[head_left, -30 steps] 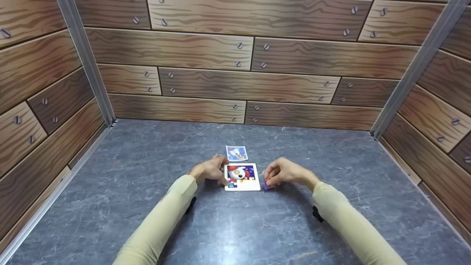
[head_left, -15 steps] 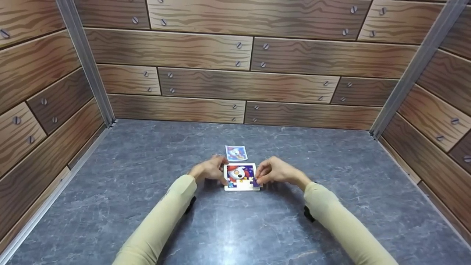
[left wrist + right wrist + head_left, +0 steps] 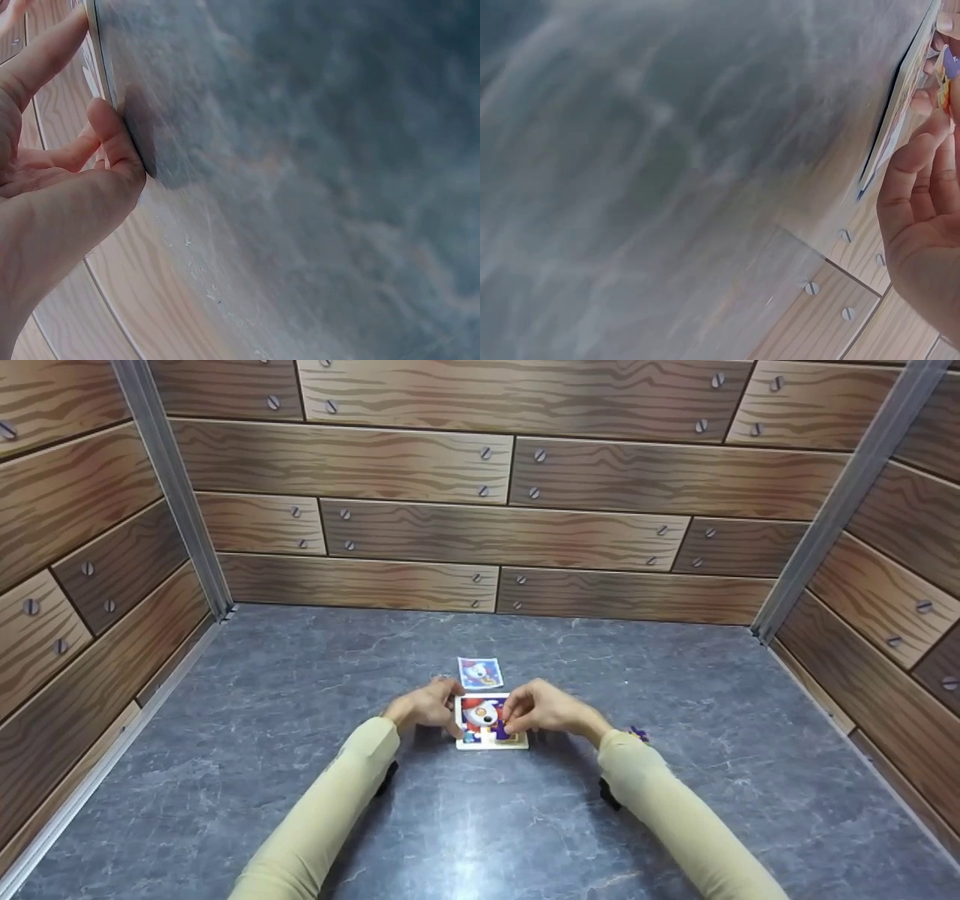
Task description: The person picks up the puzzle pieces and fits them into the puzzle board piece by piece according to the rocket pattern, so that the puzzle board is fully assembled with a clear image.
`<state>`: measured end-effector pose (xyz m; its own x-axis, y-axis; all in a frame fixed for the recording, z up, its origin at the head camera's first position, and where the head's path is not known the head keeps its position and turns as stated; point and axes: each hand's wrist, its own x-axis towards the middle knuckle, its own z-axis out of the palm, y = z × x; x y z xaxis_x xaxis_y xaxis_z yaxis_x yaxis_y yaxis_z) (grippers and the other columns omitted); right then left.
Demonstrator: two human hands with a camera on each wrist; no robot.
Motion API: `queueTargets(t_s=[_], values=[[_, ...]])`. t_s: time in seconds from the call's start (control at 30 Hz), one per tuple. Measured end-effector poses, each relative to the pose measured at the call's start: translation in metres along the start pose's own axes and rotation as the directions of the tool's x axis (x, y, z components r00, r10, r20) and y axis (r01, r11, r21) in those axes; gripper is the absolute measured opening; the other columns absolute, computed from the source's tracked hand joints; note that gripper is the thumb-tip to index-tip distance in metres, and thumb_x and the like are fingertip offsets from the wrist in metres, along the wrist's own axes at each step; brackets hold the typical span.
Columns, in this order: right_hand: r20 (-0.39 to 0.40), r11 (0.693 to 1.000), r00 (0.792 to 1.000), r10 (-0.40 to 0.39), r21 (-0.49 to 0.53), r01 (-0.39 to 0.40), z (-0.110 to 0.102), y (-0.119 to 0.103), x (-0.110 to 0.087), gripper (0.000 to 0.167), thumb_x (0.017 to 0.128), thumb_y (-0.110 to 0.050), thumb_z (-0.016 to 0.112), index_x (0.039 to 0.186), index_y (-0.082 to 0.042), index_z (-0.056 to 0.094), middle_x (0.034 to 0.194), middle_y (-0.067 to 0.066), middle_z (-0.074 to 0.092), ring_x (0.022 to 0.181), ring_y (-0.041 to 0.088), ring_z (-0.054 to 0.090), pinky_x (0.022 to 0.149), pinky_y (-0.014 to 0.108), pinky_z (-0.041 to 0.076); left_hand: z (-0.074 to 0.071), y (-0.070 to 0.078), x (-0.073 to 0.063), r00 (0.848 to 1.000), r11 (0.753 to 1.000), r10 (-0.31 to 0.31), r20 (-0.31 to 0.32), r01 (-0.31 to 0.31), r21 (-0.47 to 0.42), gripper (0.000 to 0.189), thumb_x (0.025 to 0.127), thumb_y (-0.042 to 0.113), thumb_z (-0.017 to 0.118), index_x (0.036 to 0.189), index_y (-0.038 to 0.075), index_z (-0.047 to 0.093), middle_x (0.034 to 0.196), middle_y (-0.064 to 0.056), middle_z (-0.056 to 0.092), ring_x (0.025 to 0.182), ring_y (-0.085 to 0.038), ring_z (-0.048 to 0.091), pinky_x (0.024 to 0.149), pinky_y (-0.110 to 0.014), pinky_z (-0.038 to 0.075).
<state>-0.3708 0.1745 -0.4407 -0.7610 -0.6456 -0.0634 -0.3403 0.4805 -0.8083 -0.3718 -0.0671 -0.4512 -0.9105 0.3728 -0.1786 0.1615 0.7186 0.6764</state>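
Observation:
A white-framed jigsaw puzzle board (image 3: 491, 746) lies on the grey table, partly filled with a picture of a white cartoon face under a red hat. Along the left side of the board, my left hand (image 3: 429, 706) holds the edge, thumb at the near corner and a finger at the far corner. My right hand (image 3: 551, 709) pinches a purple puzzle piece (image 3: 502, 730) over the board's lower right part, hiding some of the picture. In the right wrist view, that puzzle piece (image 3: 946, 71) shows purple and yellow at the fingertips, close to the board (image 3: 896, 112).
A small printed picture card (image 3: 480, 673) lies just beyond the board, with a similar image. Purple puzzle pieces (image 3: 638, 733) show on the table beside the right sleeve. Wood-patterned panels (image 3: 360, 585) enclose the table at the back and sides.
My right hand has moved left with the puzzle piece, from beside the board to over its lower right part. Pieces by the right sleeve have come into view. The left hand stays put.

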Motion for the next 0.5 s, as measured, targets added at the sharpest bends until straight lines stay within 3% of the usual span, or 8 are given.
queueTargets(t_s=[0.5], values=[[0.033, 0.999, 0.999, 0.032, -0.026, -0.031, 0.013, -0.008, 0.015, 0.016, 0.079, 0.004, 0.074, 0.093, 0.009, 0.068, 0.079, 0.007, 0.070, 0.068, 0.005, 0.059, 0.062, 0.019, 0.048, -0.001, 0.000, -0.002, 1.000, 1.000, 0.012, 0.006, -0.012, -0.010, 0.066, 0.069, 0.010, 0.085, 0.127, 0.006, 0.054, 0.117, -0.010, 0.049, 0.108, -0.022, 0.045, 0.102, -0.039, 0.038]])
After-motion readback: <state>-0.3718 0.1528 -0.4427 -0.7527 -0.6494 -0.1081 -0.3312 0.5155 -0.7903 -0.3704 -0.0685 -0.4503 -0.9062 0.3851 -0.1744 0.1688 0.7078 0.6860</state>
